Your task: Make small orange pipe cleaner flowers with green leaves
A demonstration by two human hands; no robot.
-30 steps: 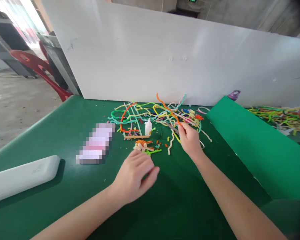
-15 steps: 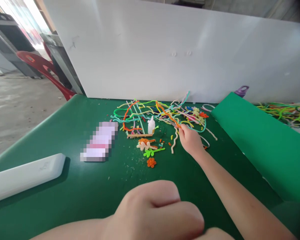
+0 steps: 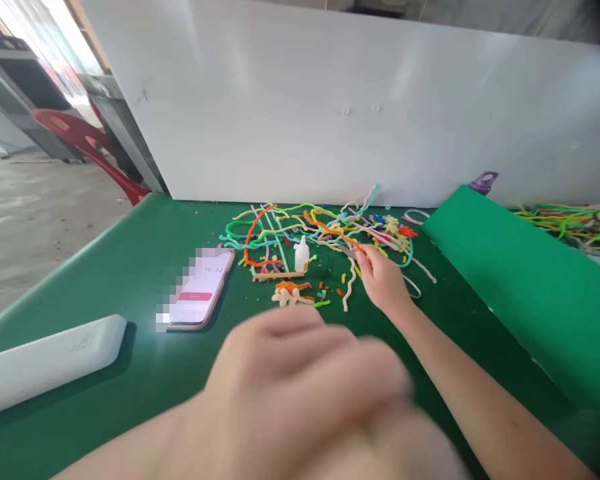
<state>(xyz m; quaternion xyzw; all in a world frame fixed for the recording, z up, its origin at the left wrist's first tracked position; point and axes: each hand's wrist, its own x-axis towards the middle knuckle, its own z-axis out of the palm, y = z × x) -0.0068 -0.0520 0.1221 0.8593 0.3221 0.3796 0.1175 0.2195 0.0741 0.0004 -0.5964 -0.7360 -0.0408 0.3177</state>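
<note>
My right hand (image 3: 383, 280) is closed in a pinch on the end of an orange pipe cleaner (image 3: 336, 233), which stretches up and left over a tangled pile of pipe cleaners (image 3: 260, 230). Close to the camera, my left hand (image 3: 310, 393) is curled into a fist, blurred; whatever its fingers hold is hidden. Beyond the fist stands a small white squeeze bottle (image 3: 302, 255), beside a thin wooden stick (image 3: 279, 275). Orange and cream twisted pipe-cleaner shapes (image 3: 293, 295) lie in front of the stick, with small cut bits nearby.
A phone (image 3: 197, 293) with a lit screen lies left on the green table (image 3: 175, 233), behind a long white case (image 3: 55, 360). A green board (image 3: 525, 287) is at right, with more pipe cleaners (image 3: 575, 230) behind it. A white panel (image 3: 290, 107) closes off the back.
My left fist has risen and come forward, now covering the orange flower and most of the green sprig. The orange pipe cleaner lies flatter; my right hand has barely moved.
</note>
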